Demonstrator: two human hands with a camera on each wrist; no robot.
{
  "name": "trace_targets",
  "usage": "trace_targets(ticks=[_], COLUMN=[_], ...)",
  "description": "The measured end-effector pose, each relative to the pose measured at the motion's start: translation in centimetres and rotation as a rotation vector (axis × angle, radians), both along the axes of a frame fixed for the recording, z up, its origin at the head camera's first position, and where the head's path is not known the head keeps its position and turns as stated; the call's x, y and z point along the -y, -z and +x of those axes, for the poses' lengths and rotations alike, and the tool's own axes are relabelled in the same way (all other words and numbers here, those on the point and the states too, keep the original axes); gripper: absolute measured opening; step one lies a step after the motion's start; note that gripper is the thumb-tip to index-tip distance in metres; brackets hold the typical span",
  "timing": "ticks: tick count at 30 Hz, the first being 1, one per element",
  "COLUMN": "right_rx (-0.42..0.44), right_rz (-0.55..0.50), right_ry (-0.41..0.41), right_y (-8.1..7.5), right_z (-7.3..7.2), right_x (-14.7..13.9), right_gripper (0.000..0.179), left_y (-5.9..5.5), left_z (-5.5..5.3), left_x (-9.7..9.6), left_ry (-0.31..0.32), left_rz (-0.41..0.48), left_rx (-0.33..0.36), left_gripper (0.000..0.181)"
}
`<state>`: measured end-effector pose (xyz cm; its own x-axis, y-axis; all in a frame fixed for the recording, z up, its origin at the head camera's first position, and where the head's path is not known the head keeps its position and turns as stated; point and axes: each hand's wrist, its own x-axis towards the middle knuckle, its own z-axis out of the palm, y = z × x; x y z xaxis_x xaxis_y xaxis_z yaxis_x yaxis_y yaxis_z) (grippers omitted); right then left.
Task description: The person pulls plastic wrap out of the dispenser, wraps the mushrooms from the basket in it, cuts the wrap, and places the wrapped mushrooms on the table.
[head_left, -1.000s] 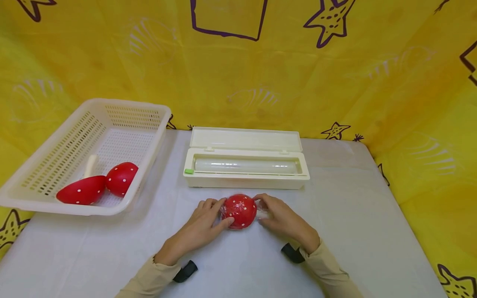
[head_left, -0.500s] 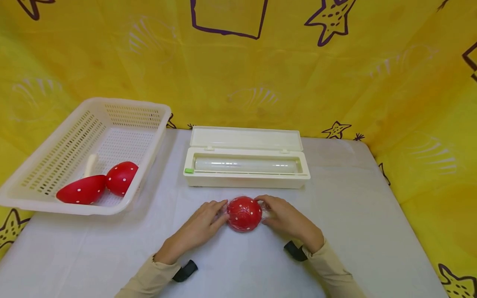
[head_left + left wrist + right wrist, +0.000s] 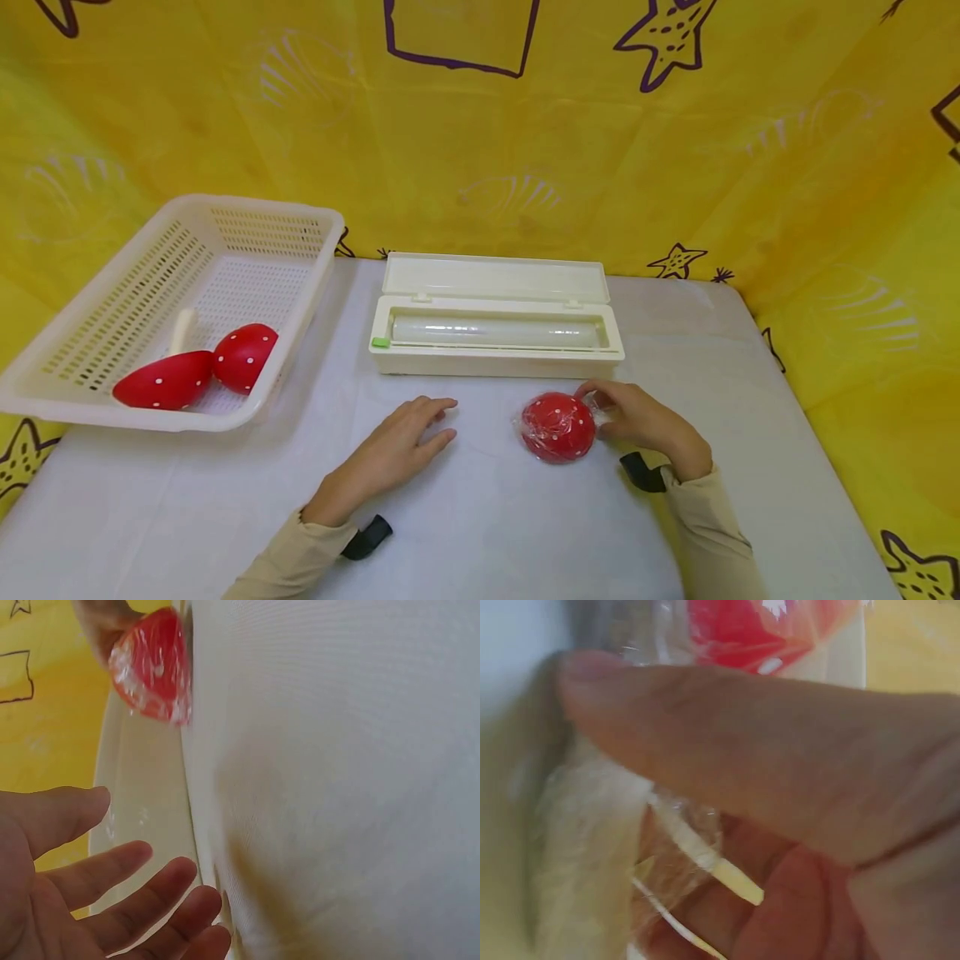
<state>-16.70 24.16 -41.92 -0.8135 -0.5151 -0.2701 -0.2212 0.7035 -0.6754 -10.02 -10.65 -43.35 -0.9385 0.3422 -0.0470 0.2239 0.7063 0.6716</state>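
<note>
At the far left, a pale plastic basket (image 3: 150, 420) with slotted walls stands on the white surface (image 3: 480, 517). In its near part lie a long red piece (image 3: 165, 382) and a rounder red piece (image 3: 245, 357), both with white dots, their ends touching. Behind the long one, a whitish rod (image 3: 182, 332) leans upward.

To the right of the basket, and nearer to the person, is the left hand (image 3: 390, 454). Its grip holds nothing: the thumb and the fingers are loosely spread, as the left wrist view also shows. Below it come a black wrist piece (image 3: 367, 537) and a beige sleeve (image 3: 292, 562).

In the middle, farther back, there is a cream box (image 3: 498, 365), its lid (image 3: 495, 277) tipped back. Inside lies a shiny pale roll (image 3: 495, 332), and a small green tab (image 3: 380, 342) sits at the left corner.

In front of the right part of this box is the dotted red dome (image 3: 557, 427), wrapped in clear film (image 3: 527, 433), well apart from the left hand. At its right side, the right hand (image 3: 648, 429) has thumb and fingers curled, pinching the wrapped dome by its film-covered side; perhaps a pale stem is also between them, but the right wrist view is too blurred to be certain. Yellow cloth (image 3: 825, 208) with drawn starfish hangs behind and continues along the right side.
</note>
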Motion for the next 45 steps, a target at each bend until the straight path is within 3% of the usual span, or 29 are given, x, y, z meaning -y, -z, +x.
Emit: trace_targets(ticks=[7, 14, 25, 31, 34, 38, 42, 45], right_rx=[-0.025, -0.103, -0.131, -0.138, -0.149, -0.224, -0.343, -0.383], right_rz=[0.06, 0.113, 0.18, 0.188, 0.194, 0.205, 0.15, 0.087], right_ry=[0.077, 0.19, 0.333, 0.396, 0.371, 0.306, 0.298, 0.293], right_y=[-0.4, 0.3, 1.0, 1.1, 0.6, -1.0, -2.7, -3.8], right_z=[-0.5, -0.9, -1.1, -1.0, -0.8, -0.3, 0.1, 0.3], right_x=[-3.7, -6.0, -9.6, -11.4, -11.8, -11.4, -9.3, -6.9], right_gripper=[0.043, 0.044, 0.048, 0.052, 0.058, 0.066, 0.055, 0.046], left_y=[-0.4, -0.8, -0.7, -1.3, -1.8, -2.6, -3.5, -3.9], left_z=[-0.4, -0.8, -1.1, -1.4, -1.4, -1.8, -2.7, -3.6], left_x=[0.8, 1.5, 2.2, 2.5, 2.8, 3.3, 3.9, 4.2], left_ry=[-0.026, -0.072, -0.098, -0.112, -0.112, -0.1, -0.09, -0.077], left_rz=[0.02, 0.022, 0.043, 0.05, 0.068, 0.095, 0.106, 0.105], left_rx=[-0.071, -0.078, -0.133, -0.18, -0.216, -0.29, -0.359, -0.383], left_gripper=[0.038, 0.038, 0.035, 0.035, 0.035, 0.036, 0.035, 0.034])
